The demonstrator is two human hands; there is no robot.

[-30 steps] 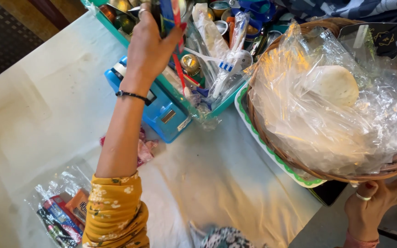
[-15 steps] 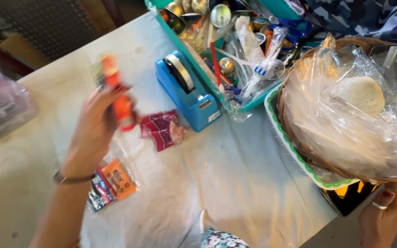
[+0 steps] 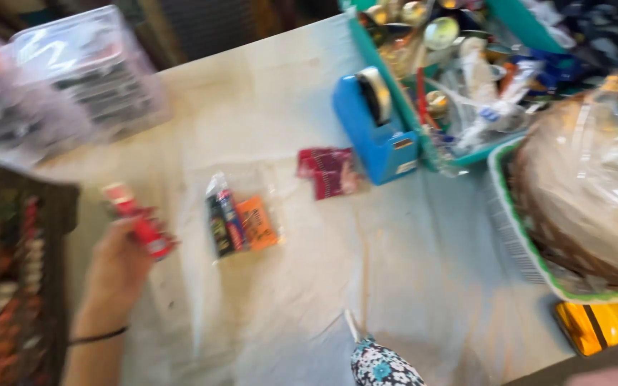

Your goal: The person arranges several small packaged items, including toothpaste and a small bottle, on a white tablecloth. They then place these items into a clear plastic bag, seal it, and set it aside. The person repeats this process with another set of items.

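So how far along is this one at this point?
Looks done: the red tube is out of the teal bin, far from it. In hand: the left hand has it in its grip above the table, beside a clear packet. Left: the tube is not yet set down anywhere. The right hand barely shows at the corner; its state is unclear.

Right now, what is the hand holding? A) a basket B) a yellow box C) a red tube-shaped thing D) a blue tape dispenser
C: the left hand is closed around a small red tube, while the blue tape dispenser sits apart on the table, untouched.
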